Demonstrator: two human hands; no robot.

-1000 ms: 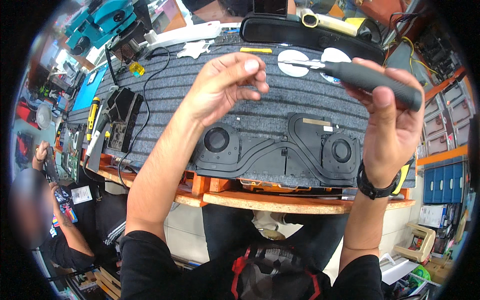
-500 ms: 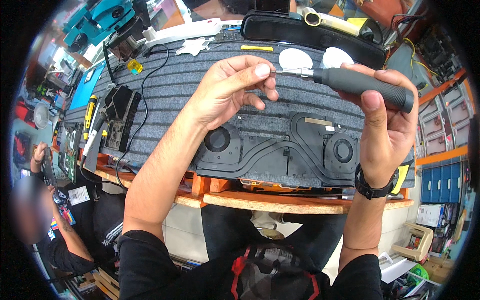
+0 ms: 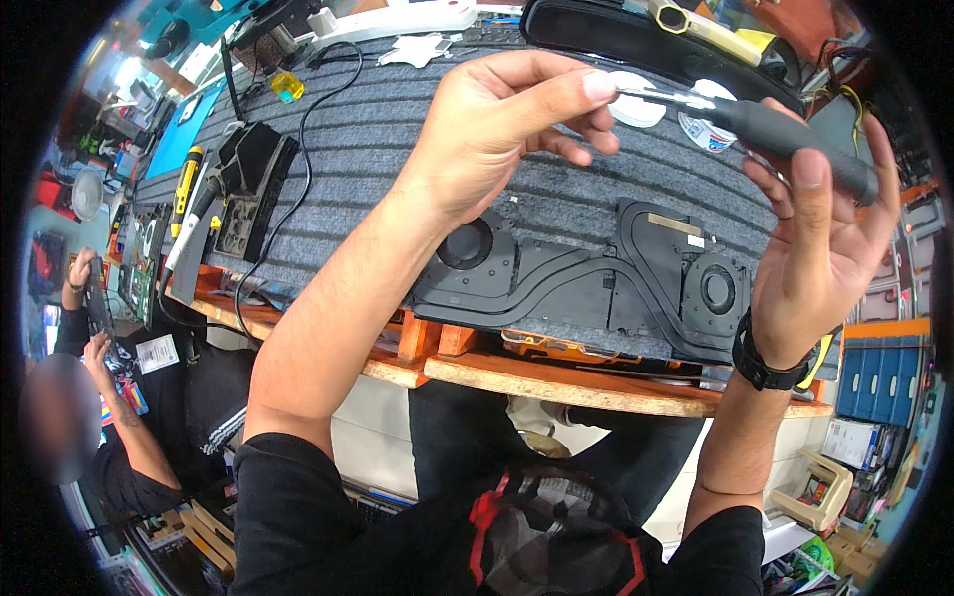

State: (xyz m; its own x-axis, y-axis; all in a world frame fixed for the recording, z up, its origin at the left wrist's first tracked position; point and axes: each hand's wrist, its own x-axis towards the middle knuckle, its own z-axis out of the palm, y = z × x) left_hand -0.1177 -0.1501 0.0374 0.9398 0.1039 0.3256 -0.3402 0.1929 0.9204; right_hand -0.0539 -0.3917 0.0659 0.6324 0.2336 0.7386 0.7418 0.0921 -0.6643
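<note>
Screwdriver [image 3: 743, 119] between both hands [image 3: 497, 129] [image 3: 817, 248], handle [image 3: 780, 134] in the right

Striped grey mat [image 3: 368, 129] bearing black twin-fan unit [image 3: 566, 288].

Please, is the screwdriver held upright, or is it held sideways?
Sideways: the screwdriver has its metal shaft pointing toward the left hand, and its dark handle in the right hand.

On my feed: 1 head cam, L of the pair, wide fisheye, upright, unmirrored. Looks steeply down from above the wearer's shirt [image 3: 397, 536], facing fwd across the bench [image 3: 576, 385]. L hand [image 3: 487, 119] & R hand [image 3: 825, 248] nr lens, bench farther; straight edges bow twd rim, corners black.
</note>
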